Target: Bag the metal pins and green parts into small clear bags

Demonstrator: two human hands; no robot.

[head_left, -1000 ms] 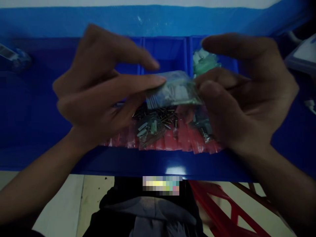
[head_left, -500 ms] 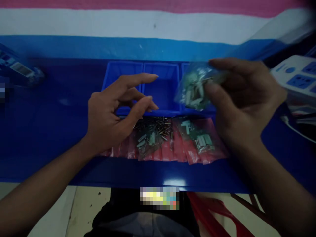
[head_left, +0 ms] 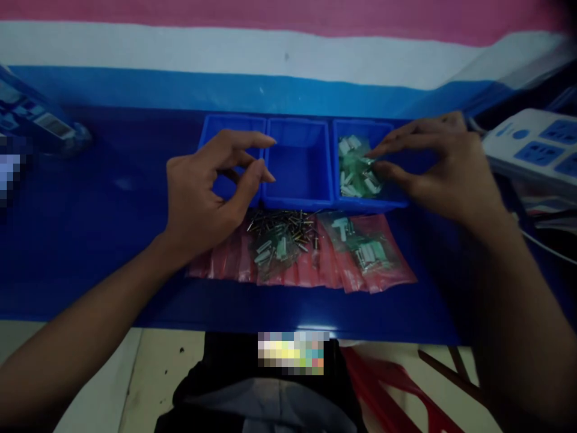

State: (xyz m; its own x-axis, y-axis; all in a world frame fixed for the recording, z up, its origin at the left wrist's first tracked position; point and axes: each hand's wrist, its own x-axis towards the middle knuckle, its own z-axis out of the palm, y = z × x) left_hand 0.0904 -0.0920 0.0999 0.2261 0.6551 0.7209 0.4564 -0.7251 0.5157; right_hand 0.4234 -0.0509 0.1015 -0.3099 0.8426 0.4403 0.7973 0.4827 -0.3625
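My left hand [head_left: 205,189] hovers over the left blue bin [head_left: 208,129], its thumb and fingers apart and nothing between them. At the right blue bin [head_left: 391,201], my right hand [head_left: 444,165] has thumb and fingertips closed at the edge of a clear plastic bag [head_left: 356,165]. White and pale green small parts show through that bag, which lies inside the bin. Dark and brass-coloured screws [head_left: 300,228] lie in a loose pile in front of the bins. Beside them are a small bag of pale parts [head_left: 277,249] and another such bag [head_left: 372,255].
A middle blue bin [head_left: 297,162] stands between the other two. Red plastic bags [head_left: 331,264] lie in a row along the front of the blue table [head_left: 112,282]. A white power strip [head_left: 527,144] is at the right, a blue-and-white package [head_left: 40,117] at the left.
My right hand has lowered the clear bag of parts from mid-air into the right bin. The left hand has stayed nearly in place, with its fingers still apart.
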